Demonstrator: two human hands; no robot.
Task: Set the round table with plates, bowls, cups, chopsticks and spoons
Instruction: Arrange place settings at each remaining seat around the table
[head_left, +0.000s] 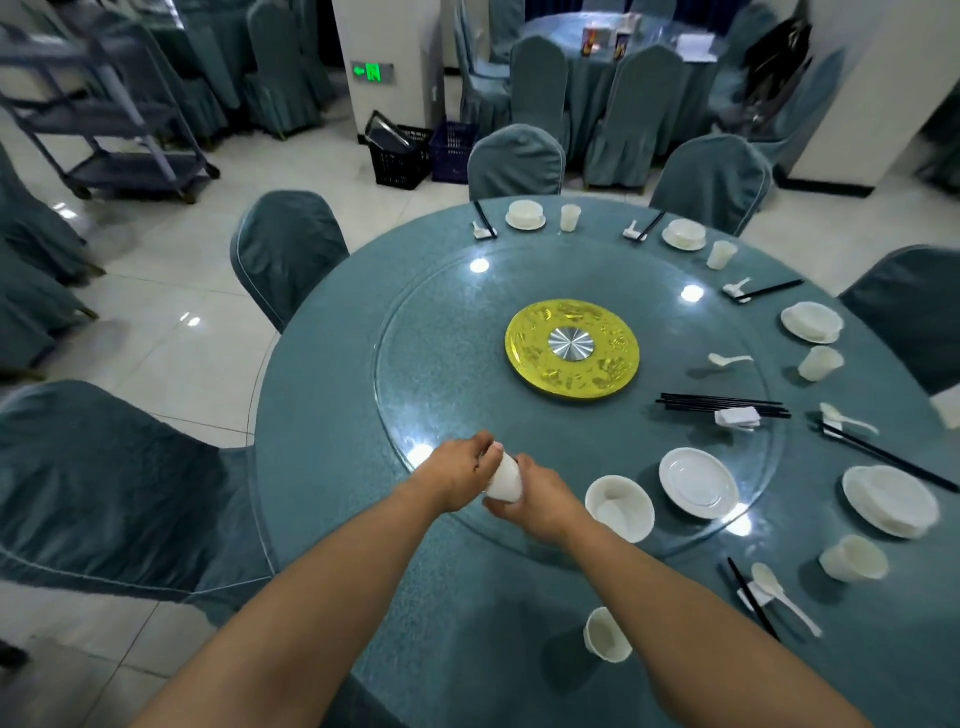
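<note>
Both hands grip 1 smooth white cup (504, 480) at the glass turntable's (447, 374) 7 o'clock: left hand (462, 470) pinches its top; right hand (530, 501) wraps its base; fingertips hidden.

A round desk (332, 519) under a teal cloth carries a glass turntable (441, 395) with a gold disc (571, 348) at its centre. Plates, bowls, cups, spoons and chopsticks lie along the far and right edges.

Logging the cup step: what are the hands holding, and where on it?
A white cup, tilted: left hand grips its upper end, right hand its lower end.
</note>
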